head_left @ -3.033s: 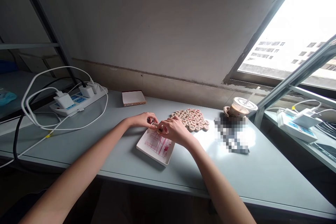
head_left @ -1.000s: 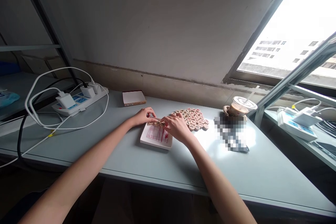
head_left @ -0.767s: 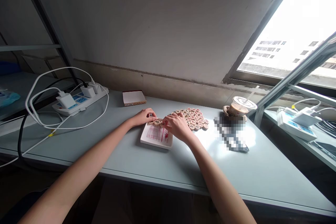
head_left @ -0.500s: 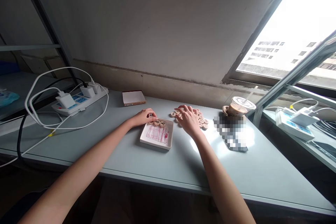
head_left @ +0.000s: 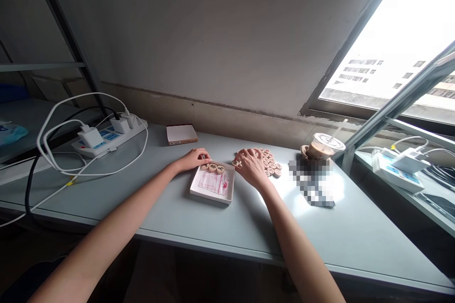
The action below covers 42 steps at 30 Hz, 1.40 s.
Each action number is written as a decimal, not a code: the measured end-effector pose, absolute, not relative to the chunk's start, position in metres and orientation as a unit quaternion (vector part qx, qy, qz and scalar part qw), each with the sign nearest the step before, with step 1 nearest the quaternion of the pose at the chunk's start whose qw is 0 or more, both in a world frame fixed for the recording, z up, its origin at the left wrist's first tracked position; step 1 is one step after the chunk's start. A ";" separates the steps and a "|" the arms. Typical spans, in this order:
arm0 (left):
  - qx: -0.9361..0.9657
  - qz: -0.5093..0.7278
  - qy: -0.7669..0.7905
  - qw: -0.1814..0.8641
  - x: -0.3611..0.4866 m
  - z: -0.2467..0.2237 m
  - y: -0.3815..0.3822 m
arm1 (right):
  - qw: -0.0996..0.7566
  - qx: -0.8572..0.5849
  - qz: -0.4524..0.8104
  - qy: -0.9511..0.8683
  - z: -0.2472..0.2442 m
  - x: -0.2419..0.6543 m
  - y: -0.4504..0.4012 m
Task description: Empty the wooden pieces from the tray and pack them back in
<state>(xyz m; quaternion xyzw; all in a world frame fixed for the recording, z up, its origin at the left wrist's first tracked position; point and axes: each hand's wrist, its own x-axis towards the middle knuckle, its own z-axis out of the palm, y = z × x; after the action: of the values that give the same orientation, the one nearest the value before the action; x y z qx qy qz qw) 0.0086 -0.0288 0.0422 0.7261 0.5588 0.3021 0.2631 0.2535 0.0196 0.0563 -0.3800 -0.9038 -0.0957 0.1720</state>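
Observation:
A shallow white cardboard box [head_left: 212, 195] lies on the table, with three round wooden xiangqi pieces [head_left: 213, 167] in a row along its far wall. Clear plastic and a red-printed sheet [head_left: 215, 182] cover its bottom. My left hand [head_left: 195, 158] rests at the far left corner, its curled fingers closed on the rim. Just right of the box, my right hand [head_left: 250, 166] has bent fingers and thumb on a wooden xiangqi piece [head_left: 235, 163]. Beneath and beyond that hand lies a cluster of xiangqi pieces [head_left: 271, 164], partly hidden by it.
The box's lid [head_left: 182, 134] lies farther back by the wall. At right stand a lidded drink cup with a straw [head_left: 322, 146] and a blurred dark object [head_left: 313, 187]. A power strip [head_left: 110, 137] with looping white cables is at left, another power strip [head_left: 400, 170] at right.
My right hand has come slightly nearer and left, toward the box, with a piece at its fingertips. My left hand stays at the box corner.

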 end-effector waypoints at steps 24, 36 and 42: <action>0.734 0.308 0.544 0.266 0.004 0.041 -0.026 | 0.149 -0.311 -0.021 -0.938 0.076 0.246 -0.003; 0.731 0.298 0.553 0.266 0.004 0.047 -0.029 | 0.154 -0.339 -0.038 -0.927 0.083 0.255 0.004; 0.730 0.280 0.563 0.268 -0.003 0.058 -0.034 | 0.104 -0.422 -0.044 -0.900 0.082 0.281 0.023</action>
<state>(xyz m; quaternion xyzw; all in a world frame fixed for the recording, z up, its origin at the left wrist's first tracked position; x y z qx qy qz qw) -0.0032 -0.0338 0.0577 0.7295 0.5634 0.2799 0.2684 0.2809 0.0227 0.0819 -0.4220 -0.8995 -0.0437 0.1045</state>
